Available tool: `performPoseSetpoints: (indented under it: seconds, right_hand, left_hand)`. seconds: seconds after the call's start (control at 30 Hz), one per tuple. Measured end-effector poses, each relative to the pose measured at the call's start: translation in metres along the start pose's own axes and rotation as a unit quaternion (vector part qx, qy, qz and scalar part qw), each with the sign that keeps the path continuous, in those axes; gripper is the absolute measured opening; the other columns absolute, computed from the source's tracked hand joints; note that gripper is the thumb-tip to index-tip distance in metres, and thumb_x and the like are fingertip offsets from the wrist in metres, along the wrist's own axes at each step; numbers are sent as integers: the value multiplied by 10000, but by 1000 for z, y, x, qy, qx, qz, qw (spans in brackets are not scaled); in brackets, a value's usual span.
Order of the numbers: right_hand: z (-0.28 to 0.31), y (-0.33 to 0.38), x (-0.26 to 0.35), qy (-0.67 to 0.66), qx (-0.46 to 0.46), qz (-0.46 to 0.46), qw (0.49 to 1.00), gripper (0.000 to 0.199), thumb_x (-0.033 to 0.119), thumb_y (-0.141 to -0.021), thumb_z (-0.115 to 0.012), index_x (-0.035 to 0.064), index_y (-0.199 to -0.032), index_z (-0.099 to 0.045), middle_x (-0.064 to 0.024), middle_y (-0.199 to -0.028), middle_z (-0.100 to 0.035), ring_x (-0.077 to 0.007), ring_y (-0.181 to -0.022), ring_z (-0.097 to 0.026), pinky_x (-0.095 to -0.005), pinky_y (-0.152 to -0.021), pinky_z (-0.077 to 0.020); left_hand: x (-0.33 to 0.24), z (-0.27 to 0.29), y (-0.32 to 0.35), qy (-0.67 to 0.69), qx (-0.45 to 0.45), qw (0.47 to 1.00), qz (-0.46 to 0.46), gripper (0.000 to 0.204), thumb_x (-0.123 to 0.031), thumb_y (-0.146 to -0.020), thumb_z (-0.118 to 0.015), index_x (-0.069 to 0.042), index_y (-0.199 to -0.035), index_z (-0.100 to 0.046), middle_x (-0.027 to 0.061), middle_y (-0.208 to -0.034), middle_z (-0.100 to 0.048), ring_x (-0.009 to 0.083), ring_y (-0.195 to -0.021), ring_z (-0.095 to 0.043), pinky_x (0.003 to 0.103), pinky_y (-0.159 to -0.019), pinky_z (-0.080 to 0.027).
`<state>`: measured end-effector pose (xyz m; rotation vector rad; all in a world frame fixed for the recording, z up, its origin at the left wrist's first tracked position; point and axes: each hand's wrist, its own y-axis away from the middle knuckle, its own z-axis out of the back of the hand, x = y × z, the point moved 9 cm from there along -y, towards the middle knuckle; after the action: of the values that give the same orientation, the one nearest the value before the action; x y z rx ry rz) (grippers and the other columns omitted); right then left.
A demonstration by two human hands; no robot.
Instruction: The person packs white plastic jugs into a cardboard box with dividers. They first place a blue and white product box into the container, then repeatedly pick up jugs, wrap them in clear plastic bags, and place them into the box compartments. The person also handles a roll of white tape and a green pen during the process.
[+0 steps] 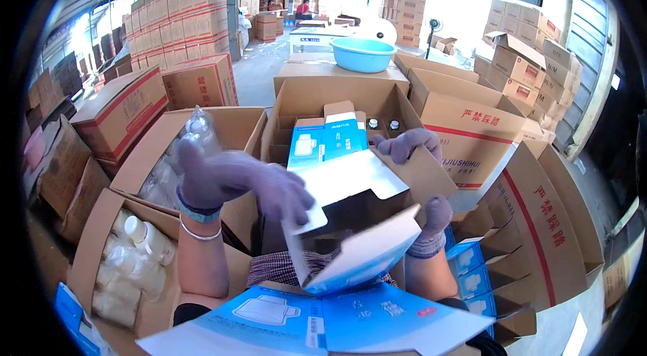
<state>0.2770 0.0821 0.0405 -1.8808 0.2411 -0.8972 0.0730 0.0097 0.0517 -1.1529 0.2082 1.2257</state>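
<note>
Both my hands wear purple knit gloves. My left hand (236,181) presses its fingers on the left side of a small blue and white carton (350,201) that I hold open in front of me, flaps spread. My right hand (421,181) grips the carton's right side, fingers curled over the top edge and thumb below. A stack of flat blue and white carton blanks (317,322) lies on my lap under the carton. Beyond it stands an open brown box (337,96) with packed blue cartons (327,137) and bottle caps inside.
An open box of white plastic bottles (131,255) sits at my lower left, another box with clear plastic bags (175,160) beside it. More blue cartons (472,275) lie at my right. Brown boxes (472,123) surround me, a blue basin (362,53) rests on one, tall stacks behind.
</note>
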Motion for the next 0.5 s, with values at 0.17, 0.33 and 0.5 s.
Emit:
performPoseSetpoints:
  seconds: [0.17, 0.33, 0.5]
  right_hand:
    - [8, -5, 17, 253, -93, -32, 963, 731, 227, -718, -616, 60, -1397, -405, -93, -1058, -538, -206, -1034, -558, -381, -1011, -452]
    - [8, 11, 32, 368, -48, 22, 928, 1004, 642, -791, -759, 47, -1481, -338, -126, -1056, -665, -236, -952, -687, -378, -849, -566]
    - [-26, 17, 47, 487, 93, 111, 861, 659, 519, -832, -757, 67, -1270, -564, -162, -1058, -706, -315, -913, -722, -382, -794, -601]
  left_hand:
    - [50, 27, -6, -119, -261, 909, 301, 448, -509, -1000, -578, -66, -986, -513, 18, -964, -523, 121, -937, -512, 248, -850, -427]
    - [93, 32, 0, -35, -366, 896, 248, 452, -423, -941, -703, -61, -1157, -541, 4, -1037, -566, 91, -1003, -545, 234, -899, -444]
    - [91, 41, -6, -50, -337, 902, 264, 447, -378, -906, -739, -42, -1164, -598, 19, -1065, -610, 88, -973, -567, 246, -883, -466]
